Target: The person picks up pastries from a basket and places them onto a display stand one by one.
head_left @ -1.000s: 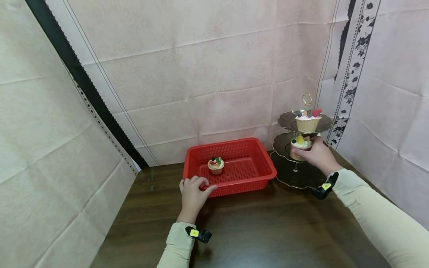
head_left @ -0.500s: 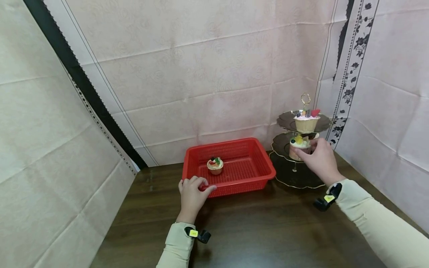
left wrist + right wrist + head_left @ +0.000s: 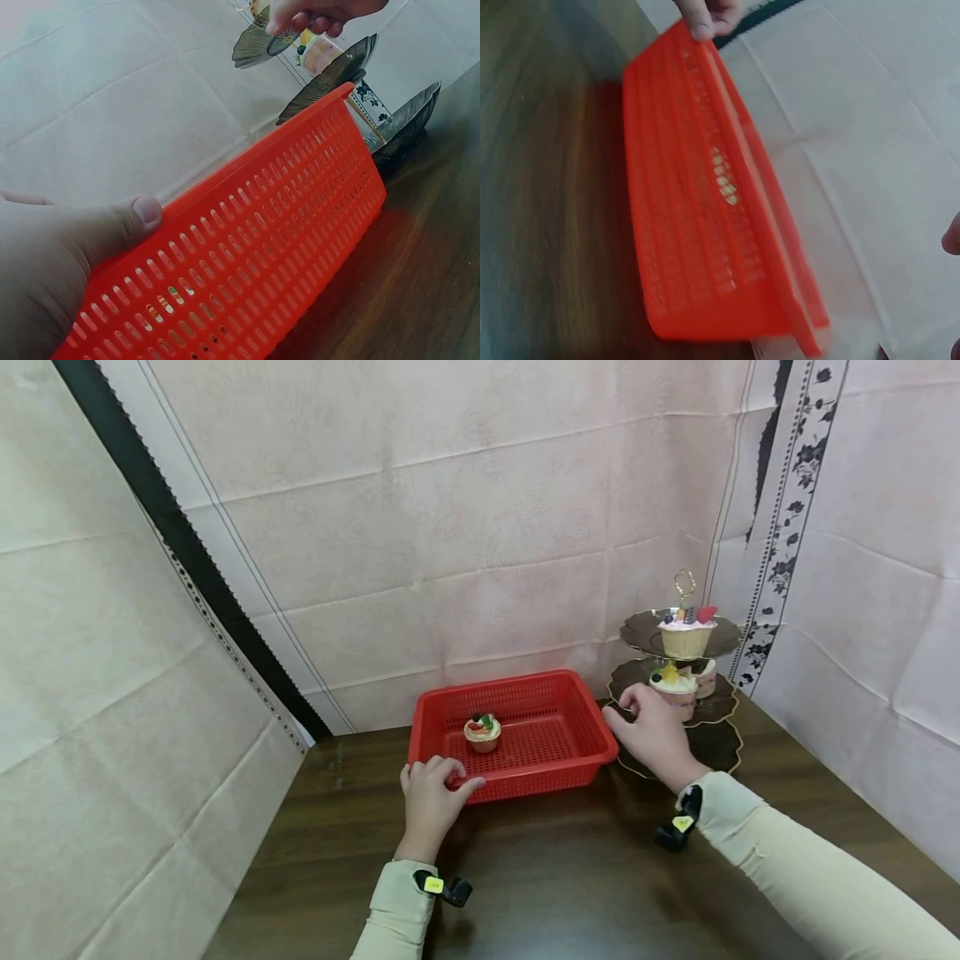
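My left hand (image 3: 431,802) grips the near rim of a red plastic basket (image 3: 543,778), its thumb lying along the edge in the left wrist view. A cupcake with cream and red and green topping (image 3: 482,732) sits inside. My right hand (image 3: 651,735) holds nothing, thumb and fingers apart, between the basket's right corner and a dark tiered stand (image 3: 626,677). Just behind that hand, a cupcake with yellow topping (image 3: 678,693) stands on the middle tier. Another cupcake (image 3: 705,679) is partly hidden behind it. The top tier bears a pink-topped cupcake (image 3: 686,639).
The dark wooden table (image 3: 525,877) runs in front of the basket. Pale cloth walls (image 3: 450,527) rise at the back and both sides. The stand's bottom tier (image 3: 716,747) is partly covered by my right hand in the head view.
My right hand has let go of the yellow-topped cupcake on the middle tier and moved left and nearer toward the basket. The left hand and the basket stay put.
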The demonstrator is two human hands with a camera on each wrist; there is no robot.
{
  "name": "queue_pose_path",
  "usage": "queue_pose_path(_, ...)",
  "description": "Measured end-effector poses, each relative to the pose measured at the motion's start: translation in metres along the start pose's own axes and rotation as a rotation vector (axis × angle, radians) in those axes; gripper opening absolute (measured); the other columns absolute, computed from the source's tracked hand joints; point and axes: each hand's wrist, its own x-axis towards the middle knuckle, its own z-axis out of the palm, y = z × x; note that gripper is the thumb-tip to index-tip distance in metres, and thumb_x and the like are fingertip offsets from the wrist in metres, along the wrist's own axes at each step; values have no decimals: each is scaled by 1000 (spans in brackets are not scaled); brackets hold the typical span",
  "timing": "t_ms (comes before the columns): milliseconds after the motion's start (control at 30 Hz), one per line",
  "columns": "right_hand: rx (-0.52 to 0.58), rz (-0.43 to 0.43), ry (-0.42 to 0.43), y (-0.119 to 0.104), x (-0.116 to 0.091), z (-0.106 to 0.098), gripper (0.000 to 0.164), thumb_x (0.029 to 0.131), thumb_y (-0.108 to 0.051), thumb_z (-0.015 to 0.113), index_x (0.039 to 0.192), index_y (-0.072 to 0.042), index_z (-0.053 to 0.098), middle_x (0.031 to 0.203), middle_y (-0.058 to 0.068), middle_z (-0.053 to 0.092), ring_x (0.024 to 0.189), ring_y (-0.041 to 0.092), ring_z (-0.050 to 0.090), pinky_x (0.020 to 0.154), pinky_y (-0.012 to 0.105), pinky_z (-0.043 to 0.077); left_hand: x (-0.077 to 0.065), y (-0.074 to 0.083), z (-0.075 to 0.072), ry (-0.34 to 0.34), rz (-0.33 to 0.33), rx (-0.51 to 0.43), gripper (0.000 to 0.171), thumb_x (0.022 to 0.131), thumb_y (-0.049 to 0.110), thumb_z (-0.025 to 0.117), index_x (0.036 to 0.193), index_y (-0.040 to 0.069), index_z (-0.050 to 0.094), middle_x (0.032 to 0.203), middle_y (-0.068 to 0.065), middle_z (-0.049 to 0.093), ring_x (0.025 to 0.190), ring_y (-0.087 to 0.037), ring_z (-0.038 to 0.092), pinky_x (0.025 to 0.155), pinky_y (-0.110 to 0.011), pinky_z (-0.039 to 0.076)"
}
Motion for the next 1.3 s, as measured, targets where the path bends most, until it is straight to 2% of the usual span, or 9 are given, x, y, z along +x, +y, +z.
queue_pose_path(233, 67, -7, -122, -21, 12, 36, 23, 94, -29, 70, 95, -12, 55, 88, 8, 54, 78, 25, 51, 67, 36, 43, 1, 3, -5, -68, -2, 77, 30, 75, 44, 88, 88, 22, 73, 86, 4, 63, 88, -23, 49, 110, -72, 21)
queue_pose_path(400, 134, 21, -208, -34, 26, 63, 29, 93, -30, 72, 104, -9, 55, 95, 11, 55, 84, 26, 51, 74, 38, 43, 1, 4, -6, -115, -26, 94, 28, 76, 43, 88, 88, 22, 76, 88, 4, 63, 89, -24, 50, 109, -74, 21)
queue_pose_path(567, 182, 116, -348, -45, 38, 88, 41, 93, -30, 73, 119, -9, 50, 107, 13, 55, 92, 27, 53, 80, 39, 47, 1, 4, -6, -122, -39, 64, 26, 75, 42, 88, 85, 22, 75, 85, 7, 62, 86, -22, 49, 110, -73, 19)
queue_pose_path(700, 169, 161, -453, -49, 44, 107, 56, 91, -32, 76, 130, -7, 46, 120, 15, 56, 105, 29, 56, 90, 42, 51, 2, 4, -7, -122, -38, 29, 25, 74, 41, 89, 83, 22, 75, 82, 8, 61, 85, -21, 48, 111, -73, 17)
queue_pose_path(800, 152, 180, -519, -50, 49, 118, 68, 90, -35, 77, 139, -5, 42, 133, 19, 55, 119, 31, 56, 100, 47, 49, 2, 5, -7, -118, -43, 7, 24, 74, 38, 90, 82, 22, 74, 81, 8, 61, 84, -21, 47, 111, -72, 16)
queue_pose_path(867, 165, 228, -564, -50, 51, 125, 75, 90, -36, 76, 146, -5, 38, 143, 20, 50, 128, 32, 52, 106, 50, 45, 2, 5, -7, -121, -48, 0, 24, 74, 38, 90, 82, 22, 74, 80, 8, 61, 83, -21, 47, 112, -72, 15)
queue_pose_path(1067, 271, 436, -643, -42, 60, 146, 85, 91, -38, 74, 155, -8, 27, 156, 20, 37, 132, 36, 48, 101, 54, 48, 0, 7, -7, -133, -47, -14, 25, 75, 40, 89, 81, 23, 71, 76, 9, 59, 82, -19, 47, 113, -71, 14)
queue_pose_path(1167, 293, 461, -666, -41, 61, 155, 87, 91, -37, 73, 157, -8, 24, 157, 20, 34, 135, 37, 44, 100, 56, 48, -1, 7, -7, -152, -59, -23, 26, 75, 41, 89, 79, 25, 69, 74, 10, 57, 81, -19, 48, 113, -70, 13)
queue_pose_path(1300, 297, 435, -700, -45, 60, 168, 90, 91, -34, 74, 159, -8, 21, 157, 21, 34, 138, 38, 42, 101, 58, 46, 0, 8, -11, -194, -85, -33, 26, 75, 41, 89, 77, 27, 67, 72, 12, 56, 81, -18, 48, 114, -71, 11)
